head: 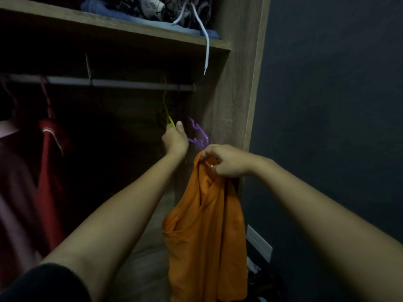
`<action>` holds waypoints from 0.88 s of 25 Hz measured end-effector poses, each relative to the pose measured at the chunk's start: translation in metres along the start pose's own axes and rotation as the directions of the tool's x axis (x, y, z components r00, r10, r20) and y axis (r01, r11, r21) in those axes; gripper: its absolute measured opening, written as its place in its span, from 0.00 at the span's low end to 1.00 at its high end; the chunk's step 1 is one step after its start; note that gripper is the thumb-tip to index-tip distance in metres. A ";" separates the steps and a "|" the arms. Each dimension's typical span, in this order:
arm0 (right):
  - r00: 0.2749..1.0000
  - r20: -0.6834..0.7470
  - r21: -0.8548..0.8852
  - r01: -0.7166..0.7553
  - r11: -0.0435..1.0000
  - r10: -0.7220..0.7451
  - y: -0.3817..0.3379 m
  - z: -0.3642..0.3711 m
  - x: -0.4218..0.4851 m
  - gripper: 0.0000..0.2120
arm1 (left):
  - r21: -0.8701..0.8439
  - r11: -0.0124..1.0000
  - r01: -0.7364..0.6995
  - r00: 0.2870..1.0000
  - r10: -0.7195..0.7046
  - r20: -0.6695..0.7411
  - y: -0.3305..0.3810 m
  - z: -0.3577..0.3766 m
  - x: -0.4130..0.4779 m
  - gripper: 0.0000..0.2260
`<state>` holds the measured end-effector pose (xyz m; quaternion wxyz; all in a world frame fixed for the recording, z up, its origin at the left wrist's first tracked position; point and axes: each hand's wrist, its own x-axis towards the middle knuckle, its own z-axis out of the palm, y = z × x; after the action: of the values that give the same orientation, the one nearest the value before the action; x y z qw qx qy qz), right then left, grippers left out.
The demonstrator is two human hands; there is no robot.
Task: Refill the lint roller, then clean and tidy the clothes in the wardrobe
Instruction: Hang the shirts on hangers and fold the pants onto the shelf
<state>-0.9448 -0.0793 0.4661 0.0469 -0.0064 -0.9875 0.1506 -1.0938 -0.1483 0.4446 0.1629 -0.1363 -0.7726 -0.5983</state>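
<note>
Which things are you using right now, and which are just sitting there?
In use: orange top held by right hand; yellow hanger gripped by left hand.
Just there: purple hanger, red garment, white cord, folded clothes.

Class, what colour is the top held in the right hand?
The top is orange; the head view shows it.

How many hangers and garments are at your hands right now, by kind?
Hangers: 2, the yellow hanger gripped by the left hand and the purple hanger beside it.
Garments: 1, the orange top held by the right hand.
Total: 3.
</note>
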 end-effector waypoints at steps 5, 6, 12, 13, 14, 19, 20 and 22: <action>0.998 -0.045 0.052 -0.044 0.998 0.046 -0.013 0.033 0.012 0.24 | 0.180 0.981 -0.071 0.997 0.062 0.053 -0.085 -0.067 -0.060 0.13; 0.996 -0.066 0.056 -0.048 0.997 0.052 -0.015 0.043 0.016 0.23 | 0.239 0.969 -0.061 0.998 0.051 0.047 -0.104 -0.085 -0.069 0.12; 0.961 -0.187 0.184 -0.172 0.968 0.206 -0.010 0.100 0.044 0.21 | 0.283 0.940 -0.188 0.973 0.218 -0.079 -0.143 -0.197 -0.110 0.14; 0.938 -0.246 0.246 -0.181 0.952 0.242 -0.011 0.105 0.046 0.22 | 0.255 0.944 -0.209 0.967 0.238 -0.090 -0.143 -0.212 -0.114 0.14; 0.909 -0.292 0.335 -0.194 0.922 0.298 -0.010 0.109 0.050 0.23 | 0.217 0.952 -0.215 0.964 0.242 -0.109 -0.142 -0.225 -0.116 0.13; 0.879 -0.263 0.696 -0.113 0.709 0.398 -0.009 0.104 0.064 0.31 | 0.173 0.948 -0.269 0.949 0.291 -0.120 -0.152 -0.275 -0.120 0.14; 0.882 -0.259 0.717 -0.097 0.690 0.393 -0.011 0.099 0.064 0.33 | 0.208 0.936 -0.283 0.946 0.308 -0.100 -0.156 -0.281 -0.121 0.17; 0.895 -0.278 0.692 -0.066 0.719 0.350 -0.013 0.090 0.062 0.32 | 0.249 0.921 -0.300 0.947 0.319 -0.037 -0.162 -0.288 -0.124 0.14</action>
<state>-1.0151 -0.1164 0.3903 0.2237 -0.1325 -0.8304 0.4927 -1.0214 -0.4691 0.3173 0.3001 -0.2128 -0.8012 -0.4720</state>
